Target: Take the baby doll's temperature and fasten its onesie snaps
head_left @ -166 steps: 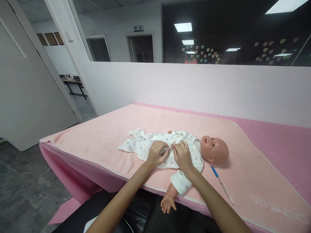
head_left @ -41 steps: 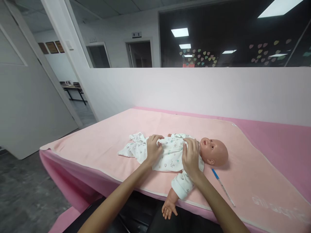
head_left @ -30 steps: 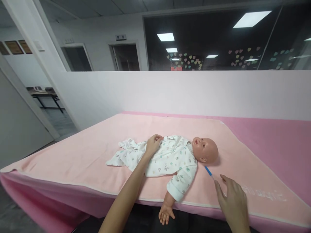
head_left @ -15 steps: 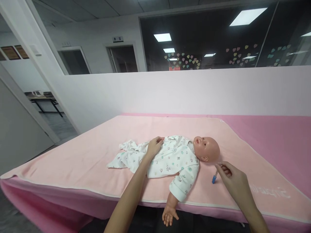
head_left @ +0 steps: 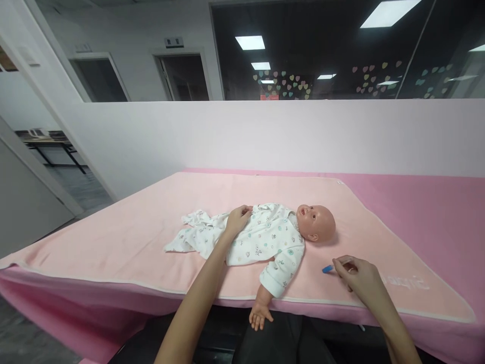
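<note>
A baby doll [head_left: 261, 240] in a white printed sleepsuit lies on its back, its bald head [head_left: 318, 222] to the right. Over its lower body rests my left hand [head_left: 238, 220], the fingers curled around the doll's far hand, which is mostly hidden. The doll's near arm [head_left: 261, 308] hangs past the table's front edge with its palm showing. Right of the doll, my right hand [head_left: 354, 273] pinches a thin stick with a blue end [head_left: 327, 269] just above the blanket. That stick points left, and its other end is hidden by my fingers.
A peach blanket [head_left: 151, 217] with a pale border covers the table over a pink cloth [head_left: 424, 212]. Behind stands a white half wall [head_left: 265, 136] below a dark window. My legs [head_left: 284, 338] are under the front edge.
My right hand has drawn back from beside the doll's head, and the blue-ended stick has turned from pointing down to pointing left. My left hand stays on the doll. The view has shifted slightly.
</note>
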`<action>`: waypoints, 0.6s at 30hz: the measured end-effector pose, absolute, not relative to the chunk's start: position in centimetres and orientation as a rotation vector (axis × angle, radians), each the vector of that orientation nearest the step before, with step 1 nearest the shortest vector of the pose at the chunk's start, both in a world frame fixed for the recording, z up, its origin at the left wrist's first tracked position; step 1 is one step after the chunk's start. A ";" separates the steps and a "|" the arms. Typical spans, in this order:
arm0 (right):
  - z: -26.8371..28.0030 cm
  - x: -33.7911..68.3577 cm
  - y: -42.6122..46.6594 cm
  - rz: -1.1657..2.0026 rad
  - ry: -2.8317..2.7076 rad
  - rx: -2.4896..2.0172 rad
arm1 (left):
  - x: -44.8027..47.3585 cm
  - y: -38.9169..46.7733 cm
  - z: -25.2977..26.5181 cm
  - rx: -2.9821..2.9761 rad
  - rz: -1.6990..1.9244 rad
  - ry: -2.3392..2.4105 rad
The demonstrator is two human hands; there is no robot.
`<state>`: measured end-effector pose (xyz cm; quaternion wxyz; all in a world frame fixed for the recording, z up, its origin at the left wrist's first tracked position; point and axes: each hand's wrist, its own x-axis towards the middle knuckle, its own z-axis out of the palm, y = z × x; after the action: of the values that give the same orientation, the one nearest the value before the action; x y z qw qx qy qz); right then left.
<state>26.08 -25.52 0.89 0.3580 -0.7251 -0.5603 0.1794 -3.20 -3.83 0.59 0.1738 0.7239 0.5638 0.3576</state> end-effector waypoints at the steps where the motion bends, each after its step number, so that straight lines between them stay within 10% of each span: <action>1: 1.1 26.1 -25.4 0.495 -1.444 -1.866 | -3.2 -3.9 0.6 2.053 1.019 1.597; 11: -0.7 25.1 -23.5 0.865 -1.291 -1.760 | -3.4 -4.2 0.8 2.082 1.024 1.574; 18: 12.1 27.4 -22.5 0.672 -1.479 -1.175 | -3.4 -4.3 0.8 2.100 1.025 1.565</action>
<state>27.37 -22.53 12.14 0.5384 -0.4939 -0.6217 0.2825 -3.45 -4.32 0.75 0.1638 0.7367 0.5488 0.3595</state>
